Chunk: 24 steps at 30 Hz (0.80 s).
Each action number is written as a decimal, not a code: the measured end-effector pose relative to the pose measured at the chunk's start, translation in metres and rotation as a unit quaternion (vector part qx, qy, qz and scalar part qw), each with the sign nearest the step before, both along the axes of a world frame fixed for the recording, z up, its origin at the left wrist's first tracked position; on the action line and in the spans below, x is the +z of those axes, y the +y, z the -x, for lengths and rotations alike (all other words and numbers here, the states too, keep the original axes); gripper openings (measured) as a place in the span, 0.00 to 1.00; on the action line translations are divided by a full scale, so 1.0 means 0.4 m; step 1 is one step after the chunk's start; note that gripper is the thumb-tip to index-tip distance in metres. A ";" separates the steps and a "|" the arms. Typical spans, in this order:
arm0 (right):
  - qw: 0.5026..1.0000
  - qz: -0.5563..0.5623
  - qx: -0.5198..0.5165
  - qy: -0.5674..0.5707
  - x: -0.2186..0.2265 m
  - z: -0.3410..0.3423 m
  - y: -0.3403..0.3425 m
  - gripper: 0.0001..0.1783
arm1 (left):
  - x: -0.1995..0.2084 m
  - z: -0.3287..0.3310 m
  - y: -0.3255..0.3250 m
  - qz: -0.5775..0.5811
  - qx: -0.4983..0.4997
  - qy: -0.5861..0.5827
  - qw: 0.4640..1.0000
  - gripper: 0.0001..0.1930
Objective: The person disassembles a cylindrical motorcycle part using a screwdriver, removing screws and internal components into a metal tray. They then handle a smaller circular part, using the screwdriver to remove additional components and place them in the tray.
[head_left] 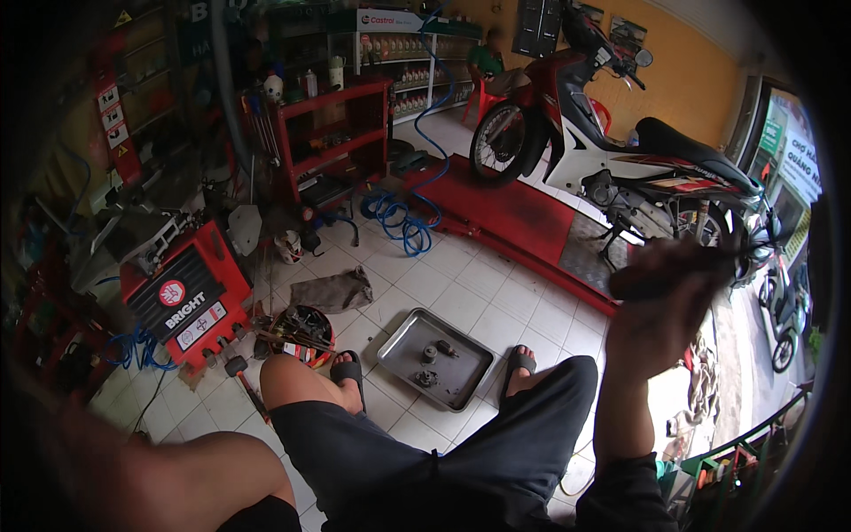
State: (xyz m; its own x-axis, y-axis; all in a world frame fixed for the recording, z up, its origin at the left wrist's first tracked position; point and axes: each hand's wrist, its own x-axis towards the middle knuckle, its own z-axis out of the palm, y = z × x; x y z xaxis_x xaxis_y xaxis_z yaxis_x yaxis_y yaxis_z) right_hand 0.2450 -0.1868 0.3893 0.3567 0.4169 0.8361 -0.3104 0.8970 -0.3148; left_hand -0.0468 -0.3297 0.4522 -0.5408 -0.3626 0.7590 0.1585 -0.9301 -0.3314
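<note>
My right hand (660,315) is raised at the right, fingers closed around a dark elongated object (651,277). Motion blur and shadow hide what kind it is. At the lower left my left arm (204,470) reaches toward the dark rim of the picture; its hand is smeared there and its fingers cannot be made out. A rectangular metal tray (409,348) lies on the floor between my sandalled feet. Inside it are a small cylindrical metal part (429,354), another dark part (447,349) and a small metal piece (426,379).
A red and white motorbike (612,168) stands on a red lift platform (496,208). A container of tools (306,332), a grey cloth (332,291) and a hammer (238,368) are left of the tray. Beyond are a red machine (191,297), a blue hose (403,222) and a seated person (486,60).
</note>
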 end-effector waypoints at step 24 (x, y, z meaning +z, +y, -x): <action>0.670 0.632 0.175 -0.348 -0.799 0.101 0.473 0.18 | -0.859 0.164 0.782 0.797 -0.431 -0.091 0.413 0.14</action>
State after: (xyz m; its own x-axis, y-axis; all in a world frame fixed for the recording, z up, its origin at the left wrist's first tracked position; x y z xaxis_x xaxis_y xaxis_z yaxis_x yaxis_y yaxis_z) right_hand 0.2045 0.0026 0.0698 -0.2406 0.9056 -0.3494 0.1844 -0.3108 -0.9324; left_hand -0.1126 -0.0169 0.1086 -0.0487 0.9064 -0.4196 -0.5711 0.3194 0.7562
